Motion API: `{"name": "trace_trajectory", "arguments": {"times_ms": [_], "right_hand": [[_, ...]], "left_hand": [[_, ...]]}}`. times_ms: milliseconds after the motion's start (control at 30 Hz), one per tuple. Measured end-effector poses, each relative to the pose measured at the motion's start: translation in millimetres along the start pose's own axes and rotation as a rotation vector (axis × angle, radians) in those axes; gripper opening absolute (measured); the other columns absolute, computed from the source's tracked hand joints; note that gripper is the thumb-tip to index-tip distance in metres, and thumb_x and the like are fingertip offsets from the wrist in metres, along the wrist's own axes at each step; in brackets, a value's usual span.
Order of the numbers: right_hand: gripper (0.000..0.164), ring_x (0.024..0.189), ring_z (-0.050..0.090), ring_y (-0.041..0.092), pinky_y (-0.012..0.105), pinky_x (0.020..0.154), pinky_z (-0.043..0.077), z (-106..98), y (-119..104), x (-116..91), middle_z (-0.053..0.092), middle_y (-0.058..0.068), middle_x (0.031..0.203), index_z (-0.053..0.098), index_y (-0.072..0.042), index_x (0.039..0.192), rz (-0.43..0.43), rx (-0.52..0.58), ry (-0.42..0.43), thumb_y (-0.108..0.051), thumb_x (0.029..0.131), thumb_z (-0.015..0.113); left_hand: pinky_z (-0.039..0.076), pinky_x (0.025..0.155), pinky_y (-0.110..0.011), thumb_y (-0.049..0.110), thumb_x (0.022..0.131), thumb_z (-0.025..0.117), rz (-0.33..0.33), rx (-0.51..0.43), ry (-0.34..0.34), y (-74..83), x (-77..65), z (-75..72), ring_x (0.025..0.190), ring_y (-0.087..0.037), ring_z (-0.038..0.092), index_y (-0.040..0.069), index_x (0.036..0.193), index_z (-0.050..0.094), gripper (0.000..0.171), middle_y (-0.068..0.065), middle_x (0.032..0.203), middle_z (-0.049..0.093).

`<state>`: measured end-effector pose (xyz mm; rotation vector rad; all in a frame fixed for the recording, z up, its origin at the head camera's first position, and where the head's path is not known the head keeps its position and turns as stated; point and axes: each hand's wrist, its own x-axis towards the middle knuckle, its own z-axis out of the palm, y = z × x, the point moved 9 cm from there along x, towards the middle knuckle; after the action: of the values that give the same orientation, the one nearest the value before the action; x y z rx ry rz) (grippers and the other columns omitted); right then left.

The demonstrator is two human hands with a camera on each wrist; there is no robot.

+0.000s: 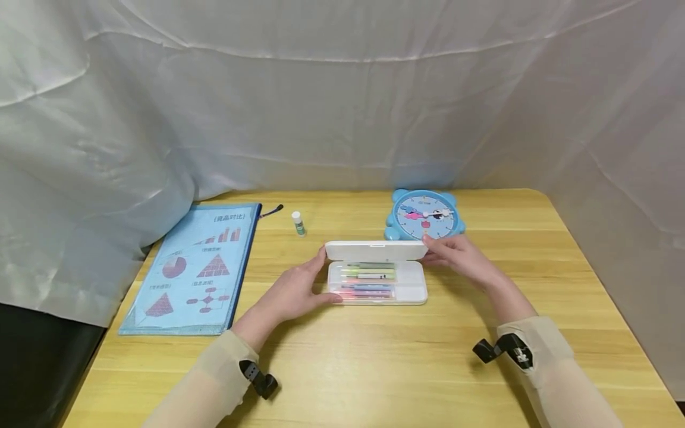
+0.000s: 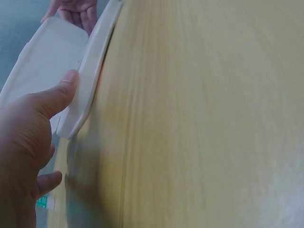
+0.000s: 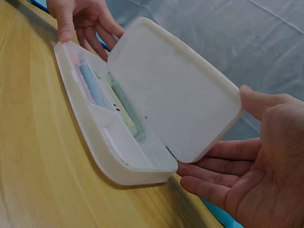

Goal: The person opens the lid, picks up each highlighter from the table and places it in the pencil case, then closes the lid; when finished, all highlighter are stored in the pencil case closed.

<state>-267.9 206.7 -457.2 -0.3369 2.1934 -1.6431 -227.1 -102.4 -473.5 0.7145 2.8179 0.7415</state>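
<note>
A white pencil case (image 1: 412, 293) lies on the table in the head view with its lid (image 1: 355, 252) raised at the back. Several pens (image 1: 369, 276) in green, yellow, blue and pink fill its left part. My left hand (image 1: 294, 291) holds the left end, thumb on the front corner and fingers toward the back. At the right end, my right hand (image 1: 460, 258) grips the lid's edge. The right wrist view shows that thumb (image 3: 254, 99) on the rim and the other fingers behind the lid and near the case's back corner.
Behind the case stands a blue toy clock (image 1: 425, 215). A glue stick (image 1: 298, 224) is upright to its left. Farther left lies a blue zip document pouch (image 1: 198, 273) with printed charts. Grey curtain (image 1: 321, 119) hangs along the wooden table's (image 1: 374, 368) back and sides.
</note>
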Motion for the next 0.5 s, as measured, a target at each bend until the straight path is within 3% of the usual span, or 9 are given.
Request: {"name": "trace_trajectory", "arguments": {"times_ms": [133,267,400,500], "right_hand": [[0.055,0.125,0.062,0.048,0.049,0.105,0.050,3,3,-2,0.065,0.035,0.132,0.062,0.020,0.130,-0.008,0.007,-0.048,-0.031,0.115,0.049],[0.051,0.127,0.061,0.049,0.050,0.106,0.048,3,3,-6,0.065,0.035,0.132,0.062,0.019,0.132,-0.029,-0.023,-0.076,-0.027,0.115,0.050],[0.049,0.130,0.059,0.048,0.052,0.108,0.045,5,2,-10,0.064,0.032,0.136,0.060,0.017,0.136,-0.045,-0.051,-0.104,-0.026,0.114,0.051],[0.050,0.132,0.058,0.046,0.050,0.109,0.045,6,1,-13,0.064,0.029,0.138,0.059,0.015,0.140,-0.049,-0.079,-0.117,-0.027,0.114,0.052]], "left_hand": [[0.036,0.118,-0.047,0.063,0.096,0.070,0.006,-0.171,0.035,-1.6,1.6,-6.0,0.145,-0.029,0.046,0.012,0.169,0.028,0.098,-0.009,0.162,0.045],[0.040,0.115,-0.044,0.051,0.111,0.052,0.056,-0.345,0.053,1.5,8.0,-14.0,0.138,-0.026,0.054,0.004,0.161,0.044,0.070,-0.011,0.150,0.058],[0.045,0.112,-0.046,0.047,0.115,0.042,0.063,-0.398,0.076,2.6,14.7,-21.5,0.134,-0.032,0.059,-0.004,0.148,0.058,0.063,-0.018,0.142,0.064],[0.044,0.112,-0.047,0.051,0.114,0.042,0.032,-0.394,0.091,0.9,16.9,-24.8,0.135,-0.034,0.058,-0.002,0.142,0.065,0.064,-0.018,0.142,0.064]]}}
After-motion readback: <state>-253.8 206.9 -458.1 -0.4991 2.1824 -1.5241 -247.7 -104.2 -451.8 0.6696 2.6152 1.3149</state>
